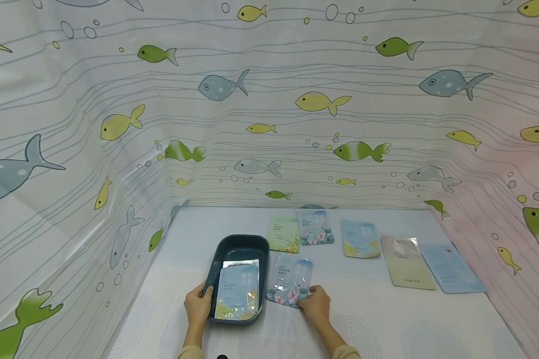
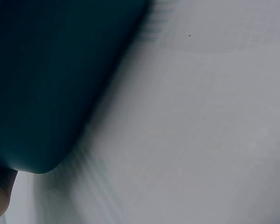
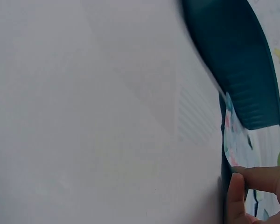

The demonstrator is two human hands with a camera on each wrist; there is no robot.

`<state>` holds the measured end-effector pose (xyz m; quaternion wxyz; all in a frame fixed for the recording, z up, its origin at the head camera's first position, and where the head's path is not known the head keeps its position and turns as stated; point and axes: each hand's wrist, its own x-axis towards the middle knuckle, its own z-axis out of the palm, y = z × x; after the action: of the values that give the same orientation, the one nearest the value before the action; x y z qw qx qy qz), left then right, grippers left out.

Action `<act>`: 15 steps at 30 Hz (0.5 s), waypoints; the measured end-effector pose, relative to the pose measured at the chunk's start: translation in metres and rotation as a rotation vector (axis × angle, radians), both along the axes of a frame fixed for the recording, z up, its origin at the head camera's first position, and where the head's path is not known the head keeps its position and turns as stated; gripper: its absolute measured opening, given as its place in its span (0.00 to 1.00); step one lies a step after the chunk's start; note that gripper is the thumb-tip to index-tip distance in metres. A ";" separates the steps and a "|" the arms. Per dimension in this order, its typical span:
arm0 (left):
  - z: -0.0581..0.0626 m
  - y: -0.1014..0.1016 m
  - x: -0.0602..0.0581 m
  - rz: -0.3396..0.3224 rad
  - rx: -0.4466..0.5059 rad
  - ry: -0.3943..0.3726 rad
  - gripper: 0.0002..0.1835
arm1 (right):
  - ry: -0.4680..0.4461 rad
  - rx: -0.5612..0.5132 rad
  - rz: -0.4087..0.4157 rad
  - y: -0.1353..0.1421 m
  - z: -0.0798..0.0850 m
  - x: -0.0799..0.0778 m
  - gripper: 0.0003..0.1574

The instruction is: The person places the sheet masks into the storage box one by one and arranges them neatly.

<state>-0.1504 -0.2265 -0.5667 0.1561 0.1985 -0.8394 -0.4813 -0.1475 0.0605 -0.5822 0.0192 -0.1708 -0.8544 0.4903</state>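
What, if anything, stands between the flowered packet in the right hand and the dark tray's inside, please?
Only the right wall of the dark tray; the flowered packet, pinched by the right hand, is beside it, nothing else visibly between.

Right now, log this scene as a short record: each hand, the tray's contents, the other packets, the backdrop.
Left hand: grips tray at its left wall
Right hand: pinches front flowered packet, lower right corner
In tray: blue-yellow packet over silver-edged one
Other packets, left to right: green, rear flowered, second blue-yellow, beige, plain blue
Backdrop: fish-print sheet
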 end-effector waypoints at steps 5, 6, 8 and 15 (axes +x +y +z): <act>0.000 0.000 0.000 -0.001 0.002 0.003 0.16 | -0.025 -0.111 0.011 0.003 0.001 0.001 0.17; 0.000 0.000 0.000 -0.002 0.003 0.004 0.16 | -0.031 -0.124 0.020 0.003 0.002 0.001 0.15; 0.000 0.000 0.000 -0.003 0.003 0.005 0.16 | -0.048 -0.140 0.034 0.004 0.002 0.001 0.13; 0.000 0.000 0.000 -0.005 0.004 0.008 0.16 | -0.045 -0.227 0.057 0.006 0.002 0.000 0.12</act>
<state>-0.1504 -0.2261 -0.5664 0.1580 0.1947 -0.8384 -0.4841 -0.1478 0.0661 -0.5803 -0.0334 -0.1587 -0.7981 0.5802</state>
